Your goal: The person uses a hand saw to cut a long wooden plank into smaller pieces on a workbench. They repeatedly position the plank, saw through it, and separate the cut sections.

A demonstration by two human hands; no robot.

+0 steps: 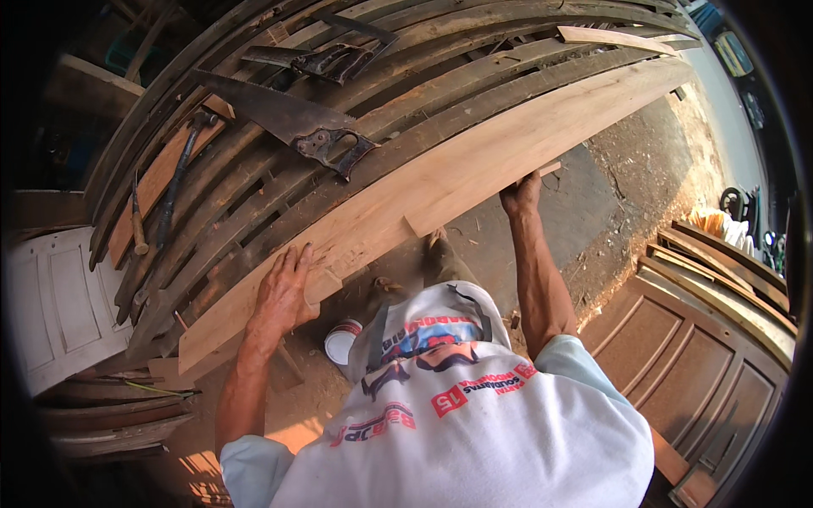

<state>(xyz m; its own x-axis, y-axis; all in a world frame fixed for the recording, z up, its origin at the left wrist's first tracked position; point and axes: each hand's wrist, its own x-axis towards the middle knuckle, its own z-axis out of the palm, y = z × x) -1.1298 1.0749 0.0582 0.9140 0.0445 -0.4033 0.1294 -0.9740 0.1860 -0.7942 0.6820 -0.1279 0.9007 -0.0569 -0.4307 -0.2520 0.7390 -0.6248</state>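
A long pale wooden plank [508,144] lies slantwise across the dark slatted bench, with a notch in its near edge. My left hand [286,292] rests on its near left part, fingers flat on top and the thumb near the edge. Below the plank's right half, my right hand [521,193] is closed at the near edge, its fingertips partly hidden underneath. A small wood strip [549,169] sticks out beside that hand. Beyond the plank lies a handsaw [275,114] with a dark worn handle.
On the slatted bench [423,93] are a second saw [326,61], a hammer [179,165] and a chisel [138,222]. A white can [341,343] stands on the floor below. A brown panelled door [677,339] is at right, a white one [63,300] at left.
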